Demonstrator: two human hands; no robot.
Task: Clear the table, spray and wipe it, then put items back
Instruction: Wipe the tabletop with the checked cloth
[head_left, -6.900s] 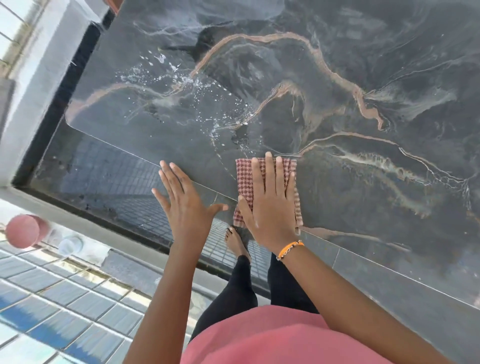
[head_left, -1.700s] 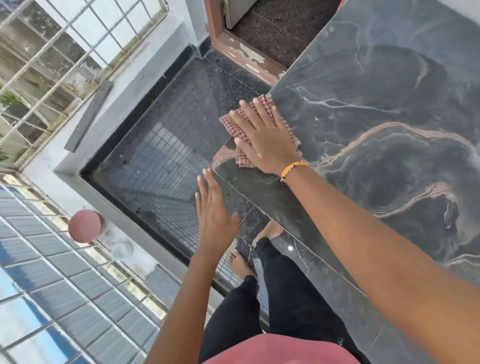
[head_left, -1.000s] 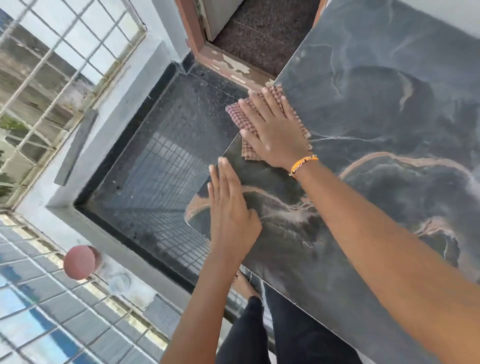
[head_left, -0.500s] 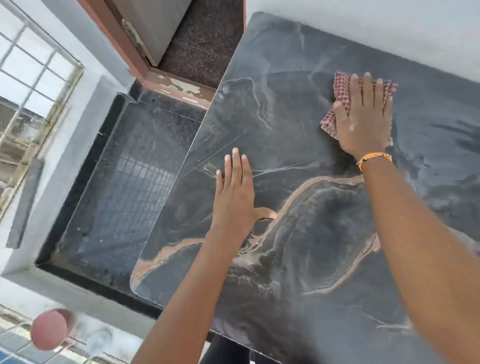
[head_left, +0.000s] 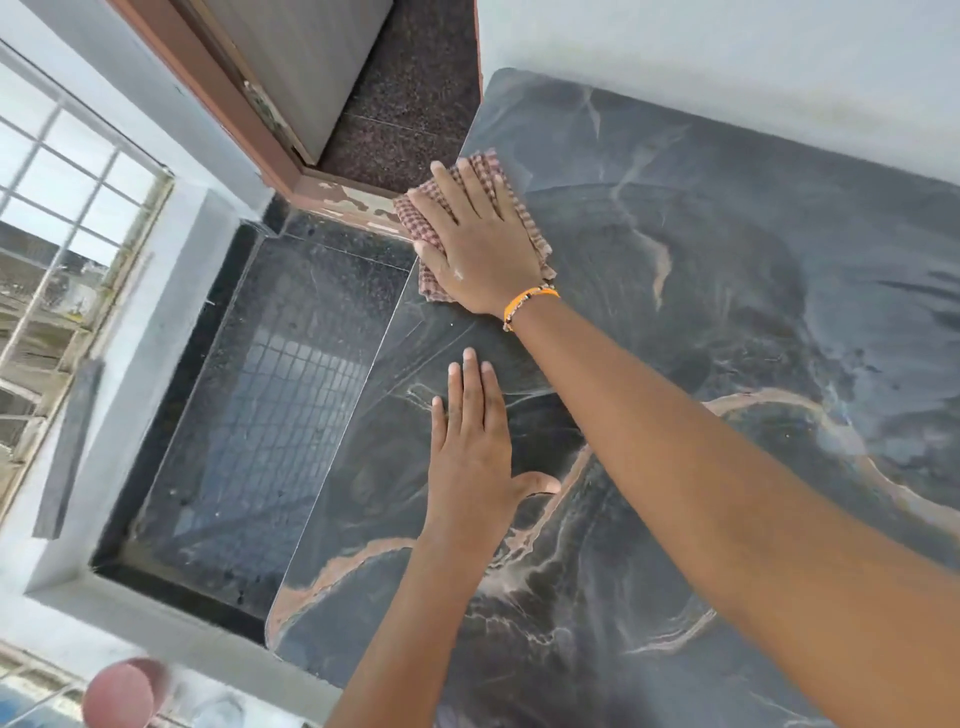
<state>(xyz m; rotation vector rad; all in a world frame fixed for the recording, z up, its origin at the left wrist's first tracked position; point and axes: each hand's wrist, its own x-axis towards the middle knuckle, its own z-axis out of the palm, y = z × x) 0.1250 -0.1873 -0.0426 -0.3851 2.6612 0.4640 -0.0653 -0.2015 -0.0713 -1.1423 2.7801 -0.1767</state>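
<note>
Tabletop (head_left: 727, 312) bare, mid-wipe: right hand (head_left: 478, 244) flat, spread on checked cloth (head_left: 524, 218) at far-left edge; left hand (head_left: 472, 447) flat, empty. Items not yet back.

My right hand (head_left: 480, 244) lies flat on the cloth (head_left: 527, 218), which sits on the tabletop (head_left: 727, 312) at its far left corner, part of it hanging over the left edge. My left hand (head_left: 470, 452) rests flat on the tabletop nearer to me, just inside that edge. The wall (head_left: 727, 62) runs behind the tabletop. Left of it and lower lies the floor (head_left: 270, 395), the door (head_left: 306, 57) beyond.
</note>
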